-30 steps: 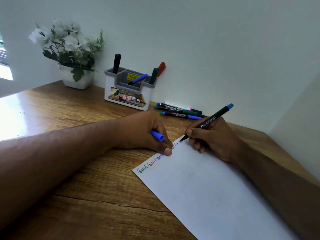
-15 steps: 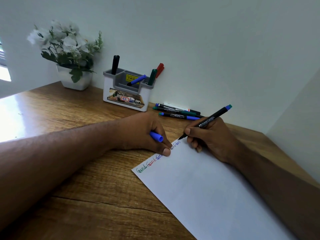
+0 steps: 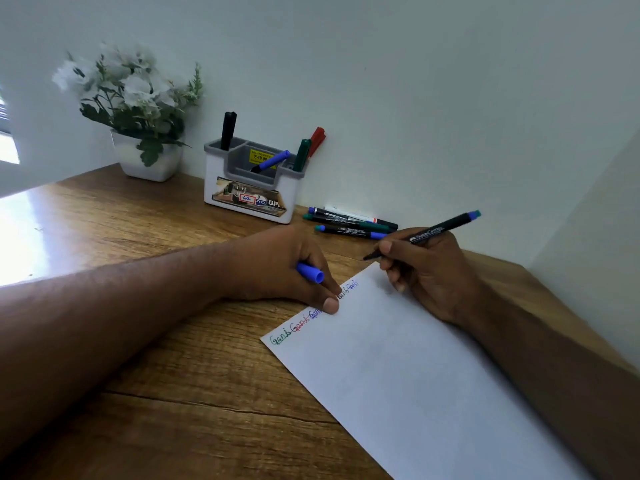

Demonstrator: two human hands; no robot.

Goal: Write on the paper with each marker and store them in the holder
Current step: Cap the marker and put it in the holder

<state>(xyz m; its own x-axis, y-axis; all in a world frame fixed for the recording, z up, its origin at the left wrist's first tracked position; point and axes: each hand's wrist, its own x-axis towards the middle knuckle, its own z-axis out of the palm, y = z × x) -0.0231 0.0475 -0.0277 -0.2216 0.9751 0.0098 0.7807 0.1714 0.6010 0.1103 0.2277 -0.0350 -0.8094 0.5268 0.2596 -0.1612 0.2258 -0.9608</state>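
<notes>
Left of our right fingers: cap gripped in left hand | marker pinched, tip toward cap, near

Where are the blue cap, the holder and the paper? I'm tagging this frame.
cap (image 3: 311,272): head view, on its blue barrel, beside the left fingers.
holder (image 3: 221,183): head view, on its white front wall.
paper (image 3: 415,382): head view, on its blank middle.

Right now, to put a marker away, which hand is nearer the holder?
Left. The left hand lies just in front of the holder; the right hand is farther off, to its right.
</notes>
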